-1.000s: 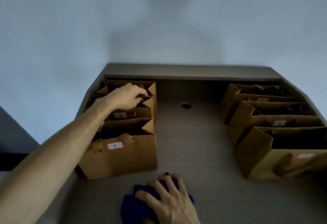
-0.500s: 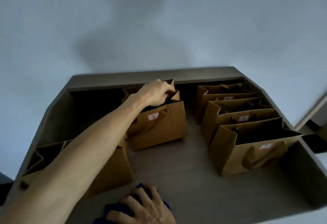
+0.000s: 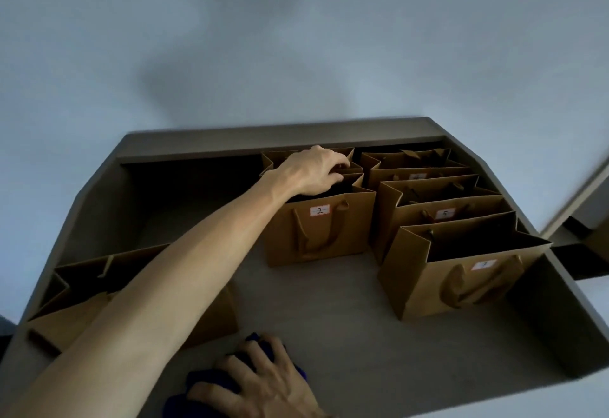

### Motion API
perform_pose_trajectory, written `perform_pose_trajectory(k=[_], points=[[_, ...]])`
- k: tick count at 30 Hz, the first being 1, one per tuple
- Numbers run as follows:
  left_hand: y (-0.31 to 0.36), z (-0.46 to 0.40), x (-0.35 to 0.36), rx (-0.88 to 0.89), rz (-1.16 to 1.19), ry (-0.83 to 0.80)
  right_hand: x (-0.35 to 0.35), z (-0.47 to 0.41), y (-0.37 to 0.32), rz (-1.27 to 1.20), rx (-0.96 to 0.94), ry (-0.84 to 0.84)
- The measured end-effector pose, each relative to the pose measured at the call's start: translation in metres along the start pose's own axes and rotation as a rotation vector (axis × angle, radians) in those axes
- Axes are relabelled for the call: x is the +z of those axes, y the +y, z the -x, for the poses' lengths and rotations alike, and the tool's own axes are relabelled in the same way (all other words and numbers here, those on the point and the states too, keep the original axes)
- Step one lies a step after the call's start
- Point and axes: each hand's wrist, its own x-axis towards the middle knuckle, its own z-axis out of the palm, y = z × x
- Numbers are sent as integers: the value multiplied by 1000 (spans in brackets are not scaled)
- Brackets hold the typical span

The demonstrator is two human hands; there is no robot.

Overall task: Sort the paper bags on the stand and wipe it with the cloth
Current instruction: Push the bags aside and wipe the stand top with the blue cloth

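Now the left hand [image 3: 313,170] reaches far over the stand [image 3: 329,335] and its curled fingers grip the top edges of the bag marked 2 [image 3: 319,233] and of a second bag [image 3: 280,157] that stands directly behind it. The bag marked 2 is of stiff brown paper, box-shaped with sharp folded side pleats, a flat ribbon handle that hangs on its front, and a small white label. Just to the right of it stands a row of three similar bags: a back bag [image 3: 412,167] with a label I cannot read, the bag marked 5 [image 3: 438,210], and in front a bag marked 7 [image 3: 461,279]. Well to the left of it and nearer to the person, one more bag [image 3: 82,285] stands with its mouth open, partly hidden by the forearm.

In front of the bag marked 2, at the near edge, the right hand [image 3: 263,384] lies with spread fingers on a crumpled dark blue cloth [image 3: 201,384] and presses it down.

The stand is a grey matte surface with a fine grain and a low raised rim at the back and sides. Behind it is a plain pale wall [image 3: 296,38].
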Motion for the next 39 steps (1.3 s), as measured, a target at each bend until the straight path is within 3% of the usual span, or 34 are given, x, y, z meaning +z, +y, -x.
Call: perform_pose_trajectory(k=[3,6,10,12,17,20,24,31,36,39], points=[[-16,37,-22,49,51,73,-19,-2,13,290,-218,-218],[-35,86,-45,43,86,74,-19,-7,14,248,-79,-126],[-61,159,-61,-67,86,5,3,-6,24,231,-250,1],[-76,189,-61,-158,69,-68,4,-7,22,263,-251,82],[-104,232,-55,-310,86,-192,3,-6,19,257,-250,92],[-102,234,-54,-304,182,-181,9,-6,25,308,-274,146],[-93,222,-55,-253,223,-244,6,-7,26,335,-243,72],[-52,165,-45,-28,196,-102,-7,-12,23,178,-242,-82],[-24,132,-38,58,174,-175,-16,-15,20,218,-239,-143],[-28,131,-39,65,146,-201,-13,-13,21,172,-244,-98]])
